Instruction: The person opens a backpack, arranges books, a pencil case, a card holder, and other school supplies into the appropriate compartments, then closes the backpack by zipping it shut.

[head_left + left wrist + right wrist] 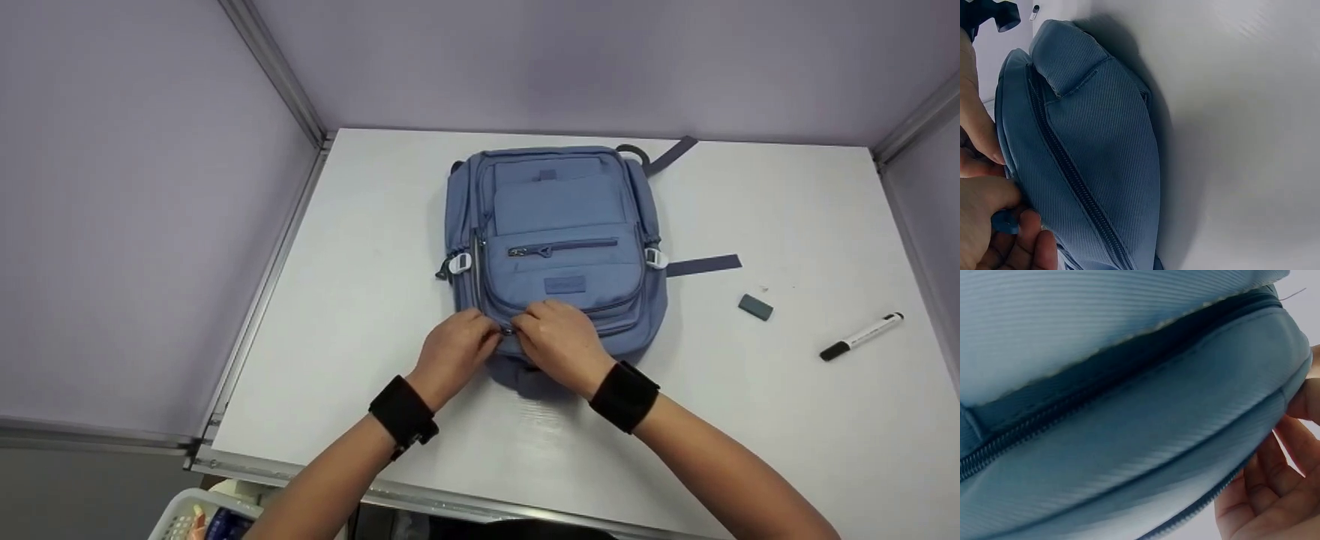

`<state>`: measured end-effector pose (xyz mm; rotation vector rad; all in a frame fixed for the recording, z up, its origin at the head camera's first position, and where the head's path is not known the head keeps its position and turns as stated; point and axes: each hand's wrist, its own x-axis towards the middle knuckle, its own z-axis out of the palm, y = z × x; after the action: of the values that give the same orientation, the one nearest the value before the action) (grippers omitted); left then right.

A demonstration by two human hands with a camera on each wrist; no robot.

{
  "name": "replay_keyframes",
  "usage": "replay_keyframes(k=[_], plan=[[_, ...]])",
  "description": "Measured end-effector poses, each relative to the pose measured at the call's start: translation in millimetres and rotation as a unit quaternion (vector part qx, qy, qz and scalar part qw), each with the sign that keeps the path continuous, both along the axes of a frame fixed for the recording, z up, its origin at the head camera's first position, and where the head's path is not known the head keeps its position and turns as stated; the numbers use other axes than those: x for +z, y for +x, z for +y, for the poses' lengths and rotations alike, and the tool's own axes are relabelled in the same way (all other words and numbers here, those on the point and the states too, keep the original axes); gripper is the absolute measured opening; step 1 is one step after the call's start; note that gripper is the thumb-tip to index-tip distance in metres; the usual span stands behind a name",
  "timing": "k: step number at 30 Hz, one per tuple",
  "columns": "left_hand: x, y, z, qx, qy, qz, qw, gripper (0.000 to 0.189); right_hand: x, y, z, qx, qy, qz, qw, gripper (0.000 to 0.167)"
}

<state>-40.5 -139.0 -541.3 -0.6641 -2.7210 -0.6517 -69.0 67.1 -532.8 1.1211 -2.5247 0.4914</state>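
Note:
A blue backpack (559,206) lies front side up on the white table, its bottom towards the person. My left hand (454,349) is at its lower left corner, thumb and fingers pinching a small dark blue zipper pull (1005,222). Right beside it, my right hand (562,341) grips the bag's lower front edge with bent fingers. Between the two hands a bit of metal zipper (508,330) shows. Zipper teeth (1075,177) run along the bag's side in the left wrist view. Fingers (1269,489) bend under the bag's edge at the right of the right wrist view.
Right of the bag, a dark grey-green eraser block (755,307) and a black-and-white marker (861,337) lie on the table (360,262). Two loose straps (703,265) stretch out from the bag's right side. A white basket (176,514) stands below the front left edge.

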Motion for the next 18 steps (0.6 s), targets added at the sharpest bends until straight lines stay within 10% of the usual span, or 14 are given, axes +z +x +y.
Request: replay_keyframes(k=[18], plan=[[6.5,-13.5,-19.8,0.06,0.044,-0.092,0.993,0.008,-2.6,-2.6,-1.3,0.015,0.055,0.08,0.9951,0.019]])
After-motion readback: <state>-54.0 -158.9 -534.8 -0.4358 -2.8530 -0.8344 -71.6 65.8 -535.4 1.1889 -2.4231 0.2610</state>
